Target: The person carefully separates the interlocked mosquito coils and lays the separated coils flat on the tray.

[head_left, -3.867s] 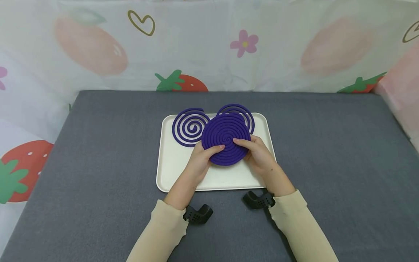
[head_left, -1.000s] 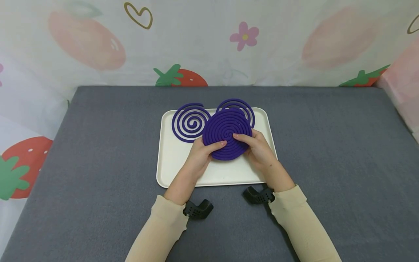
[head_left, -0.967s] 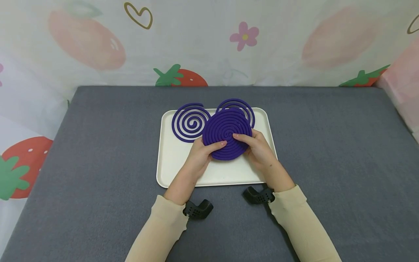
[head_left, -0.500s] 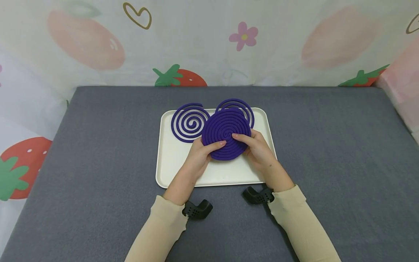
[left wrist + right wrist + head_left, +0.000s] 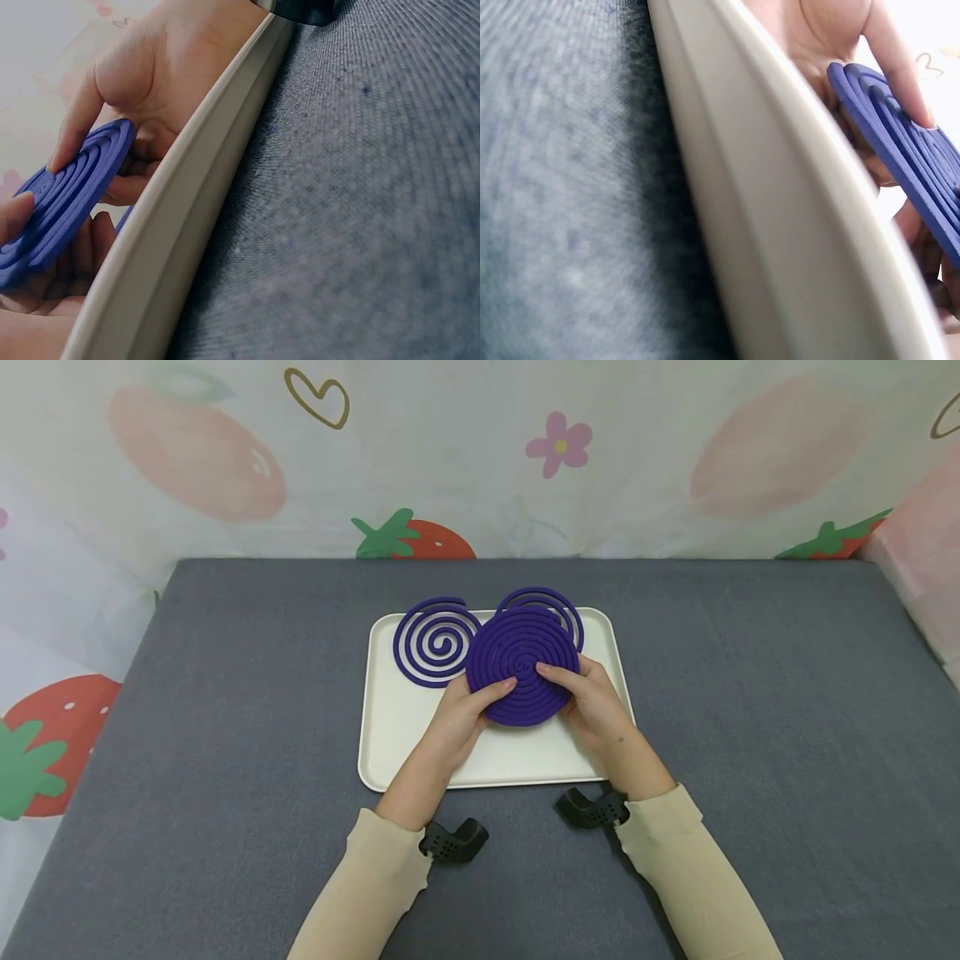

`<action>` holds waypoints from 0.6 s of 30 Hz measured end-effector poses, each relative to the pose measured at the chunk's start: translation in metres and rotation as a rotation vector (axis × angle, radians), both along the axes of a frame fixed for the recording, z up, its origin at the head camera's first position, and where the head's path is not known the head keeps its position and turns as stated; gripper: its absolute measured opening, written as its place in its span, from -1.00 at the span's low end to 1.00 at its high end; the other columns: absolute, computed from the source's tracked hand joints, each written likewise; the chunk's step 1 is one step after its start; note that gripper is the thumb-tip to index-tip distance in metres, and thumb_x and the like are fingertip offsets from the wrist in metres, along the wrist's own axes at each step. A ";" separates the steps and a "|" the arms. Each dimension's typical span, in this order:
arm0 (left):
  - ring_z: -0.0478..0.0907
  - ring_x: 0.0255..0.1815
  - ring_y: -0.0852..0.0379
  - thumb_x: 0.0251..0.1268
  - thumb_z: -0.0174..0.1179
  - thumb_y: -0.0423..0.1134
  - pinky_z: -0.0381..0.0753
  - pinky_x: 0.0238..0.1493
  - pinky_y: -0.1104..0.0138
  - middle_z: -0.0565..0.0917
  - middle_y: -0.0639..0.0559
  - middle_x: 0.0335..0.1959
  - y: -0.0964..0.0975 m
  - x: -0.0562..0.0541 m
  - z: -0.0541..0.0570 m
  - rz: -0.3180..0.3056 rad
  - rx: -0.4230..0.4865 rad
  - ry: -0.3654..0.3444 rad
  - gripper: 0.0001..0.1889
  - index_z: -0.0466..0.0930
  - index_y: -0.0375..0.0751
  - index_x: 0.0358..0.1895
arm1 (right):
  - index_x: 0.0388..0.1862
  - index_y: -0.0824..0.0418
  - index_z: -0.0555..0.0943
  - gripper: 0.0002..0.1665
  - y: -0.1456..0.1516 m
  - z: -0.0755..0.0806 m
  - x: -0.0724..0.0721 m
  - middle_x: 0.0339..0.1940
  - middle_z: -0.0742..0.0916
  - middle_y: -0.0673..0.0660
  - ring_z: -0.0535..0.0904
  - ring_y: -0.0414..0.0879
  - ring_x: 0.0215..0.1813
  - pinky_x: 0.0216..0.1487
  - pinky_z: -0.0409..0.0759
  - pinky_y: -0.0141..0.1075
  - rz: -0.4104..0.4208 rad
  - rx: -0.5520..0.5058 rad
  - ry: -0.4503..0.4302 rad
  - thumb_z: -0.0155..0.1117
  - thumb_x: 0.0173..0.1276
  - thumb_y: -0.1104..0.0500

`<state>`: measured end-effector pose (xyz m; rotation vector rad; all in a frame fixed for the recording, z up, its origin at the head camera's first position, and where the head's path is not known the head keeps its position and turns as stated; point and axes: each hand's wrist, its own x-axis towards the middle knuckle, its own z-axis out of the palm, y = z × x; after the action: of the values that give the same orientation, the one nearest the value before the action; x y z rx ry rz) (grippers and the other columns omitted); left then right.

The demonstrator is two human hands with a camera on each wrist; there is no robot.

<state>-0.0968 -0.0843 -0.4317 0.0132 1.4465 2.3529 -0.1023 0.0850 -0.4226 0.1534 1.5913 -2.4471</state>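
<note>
The tightly wound violet spiral disc (image 5: 525, 639), shaped like an unseparated mosquito coil, is held over the middle of the cream tray (image 5: 405, 727), nearer its right edge than its left. Both wrist views show it tilted, with fingers underneath.

Both hands grip it: the left hand (image 5: 459, 714) at its near left edge, the right hand (image 5: 596, 706) at its near right edge. Each thumb lies on the upper face, its tip close to the spiral's centre.

The step in hand appears to be steadying or working the disc between the thumbs and the fingers below. The next move, by judgement, calls for an even grip on both sides and gentle pressure, since such thin windings may be brittle.

Beyond the disc, a loose spiral coil (image 5: 442, 646) lies by the tray's far left corner, and a second open-wound coil (image 5: 537, 591), partly hidden by the disc, lies towards the far right corner. Both reach past the tray's far edge in the head view.

The tray rests on the grey cloth-covered bench (image 5: 225, 693), short of its far edge, before a fruit-printed curtain (image 5: 450, 443).
</note>
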 end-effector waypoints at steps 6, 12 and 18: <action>0.49 0.05 0.13 0.24 0.05 -0.52 0.45 0.18 0.30 0.42 -0.26 0.22 0.000 0.000 0.000 -0.004 0.007 -0.003 -0.45 0.23 -0.42 0.33 | -0.02 0.28 0.46 -0.75 0.000 0.001 0.000 -0.25 0.72 -0.01 0.64 -0.20 -0.19 -0.11 0.62 -0.38 -0.016 -0.004 -0.008 0.06 0.34 0.40; 0.52 -0.03 0.19 0.25 0.03 -0.52 0.47 0.15 0.30 0.51 -0.15 0.11 0.001 0.001 0.001 0.016 0.022 -0.006 -0.48 0.24 -0.46 0.30 | -0.05 0.26 0.48 -0.77 0.000 0.002 0.000 -0.25 0.72 0.00 0.64 -0.20 -0.19 -0.11 0.61 -0.39 -0.007 -0.016 -0.004 0.04 0.34 0.41; 0.52 -0.04 0.20 0.26 0.03 -0.50 0.48 0.13 0.32 0.51 -0.13 0.07 0.001 0.001 0.001 0.029 0.043 -0.011 -0.50 0.24 -0.46 0.30 | -0.11 0.22 0.53 -0.78 0.000 0.002 0.000 -0.24 0.72 0.00 0.63 -0.20 -0.18 -0.09 0.60 -0.40 0.005 -0.025 0.007 0.03 0.34 0.41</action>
<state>-0.0958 -0.0834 -0.4306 -0.0090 1.4002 2.4032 -0.1019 0.0849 -0.4209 0.1374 1.5610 -2.4657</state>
